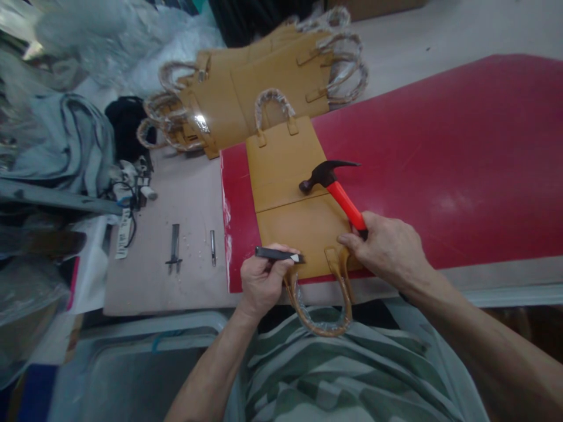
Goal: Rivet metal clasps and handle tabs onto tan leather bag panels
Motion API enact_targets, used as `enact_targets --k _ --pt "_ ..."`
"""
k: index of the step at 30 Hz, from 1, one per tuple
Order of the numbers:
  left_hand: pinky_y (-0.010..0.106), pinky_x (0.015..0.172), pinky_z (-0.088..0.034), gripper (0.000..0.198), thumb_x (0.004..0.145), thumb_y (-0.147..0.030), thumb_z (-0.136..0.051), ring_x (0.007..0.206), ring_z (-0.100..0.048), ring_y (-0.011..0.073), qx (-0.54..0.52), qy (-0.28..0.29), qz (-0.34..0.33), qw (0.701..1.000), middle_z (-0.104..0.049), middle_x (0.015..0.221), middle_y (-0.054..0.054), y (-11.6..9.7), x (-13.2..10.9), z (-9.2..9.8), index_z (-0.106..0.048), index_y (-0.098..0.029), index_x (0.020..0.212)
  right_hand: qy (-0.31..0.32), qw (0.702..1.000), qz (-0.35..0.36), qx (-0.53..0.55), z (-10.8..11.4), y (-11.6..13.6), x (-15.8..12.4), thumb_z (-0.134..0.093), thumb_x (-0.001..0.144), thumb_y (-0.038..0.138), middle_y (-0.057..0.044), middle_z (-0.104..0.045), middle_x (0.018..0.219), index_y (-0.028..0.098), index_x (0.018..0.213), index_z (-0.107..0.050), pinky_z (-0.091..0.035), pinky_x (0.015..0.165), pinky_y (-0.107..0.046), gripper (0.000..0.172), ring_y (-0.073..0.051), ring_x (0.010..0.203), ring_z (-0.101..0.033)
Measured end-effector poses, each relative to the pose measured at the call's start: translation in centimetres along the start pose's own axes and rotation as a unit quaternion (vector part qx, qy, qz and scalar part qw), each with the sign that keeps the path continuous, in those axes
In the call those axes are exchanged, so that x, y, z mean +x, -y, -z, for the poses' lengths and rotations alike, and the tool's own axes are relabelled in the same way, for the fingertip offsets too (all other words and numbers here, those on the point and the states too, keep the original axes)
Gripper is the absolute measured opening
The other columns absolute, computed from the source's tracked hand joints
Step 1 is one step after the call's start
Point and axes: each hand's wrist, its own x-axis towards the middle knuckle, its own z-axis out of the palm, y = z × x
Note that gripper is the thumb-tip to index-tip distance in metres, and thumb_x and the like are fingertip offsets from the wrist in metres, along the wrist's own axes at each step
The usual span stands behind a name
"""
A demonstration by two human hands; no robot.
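Fingers of the left hand [263, 281] are closed round a slim black tool [276, 254], lower centre. Near carry handle [324, 330] pokes past the mat [440, 164] edge, bottom centre. Right hand [391, 246], right of it, grips the hammer [342, 198] low on its orange handle. Tan bag panel [285, 176] lies mid-frame on the mat, hammer head over it; I can't tell if they touch. Tool looks slanted: I'd stand it upright, keep fingers clear of its top, hit square. Stacked tan panels [259, 82], upper centre.
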Motion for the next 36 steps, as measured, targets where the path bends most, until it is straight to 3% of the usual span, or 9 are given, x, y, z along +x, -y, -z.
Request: enact_targets --k 3,11,20,26,36 --pt "0.032 0.083 -0.066 0.01 0.093 -0.024 -0.068 0.087 -0.078 0.0201 0.002 -0.009 0.021 1.0 -0.079 0.095 0.006 0.4 -0.3 0.0 -0.072 -0.017 0.099 -0.001 1.0 -0.002 0.002 0.1 0.1 -0.1 -0.062 0.09 0.051 -0.012 -0.073 0.08 0.023 0.091 -0.064 -0.03 0.056 -0.034 0.028 -0.03 0.073 -0.069" --pt "0.028 0.082 -0.065 0.009 0.091 -0.021 -0.069 0.086 -0.078 0.0185 0.054 0.024 -0.065 0.996 -0.08 0.094 0.006 -0.9 0.9 -1.0 -0.072 -0.017 0.098 -0.004 1.0 -0.008 0.002 0.0 0.0 0.0 -0.063 0.088 0.052 -0.012 -0.073 0.081 0.022 0.093 -0.066 -0.032 0.057 -0.034 0.03 -0.031 0.075 -0.07" --pt "0.028 0.082 -0.064 0.008 0.093 -0.02 -0.067 0.087 -0.078 0.0178 0.098 0.018 -0.099 0.99 -0.08 0.094 0.006 -1.0 0.7 -1.4 -0.071 -0.017 0.098 -0.002 1.0 -0.005 0.011 0.2 0.1 -0.1 -0.062 0.088 0.048 -0.012 -0.073 0.082 0.021 0.094 -0.066 -0.032 0.059 -0.034 0.028 -0.03 0.078 -0.07" --pt "0.026 0.084 -0.063 0.01 0.093 -0.015 -0.062 0.088 -0.078 0.0171 0.136 0.022 -0.165 0.977 -0.079 0.094 0.007 -1.5 0.8 -2.3 -0.067 -0.017 0.101 -0.009 1.0 -0.008 0.009 0.0 0.0 -0.1 -0.062 0.087 0.05 -0.011 -0.073 0.079 0.021 0.095 -0.067 -0.033 0.058 -0.033 0.03 -0.029 0.076 -0.069" --pt "0.022 0.078 -0.062 0.011 0.095 -0.017 -0.058 0.082 -0.076 0.0151 0.157 0.037 -0.182 0.97 -0.078 0.092 0.005 -0.9 0.8 -2.7 -0.066 -0.018 0.103 -0.018 1.0 0.005 0.02 0.1 0.0 -0.2 -0.058 0.088 0.049 -0.011 -0.072 0.082 0.02 0.099 -0.068 -0.031 0.06 -0.033 0.032 -0.027 0.076 -0.067"
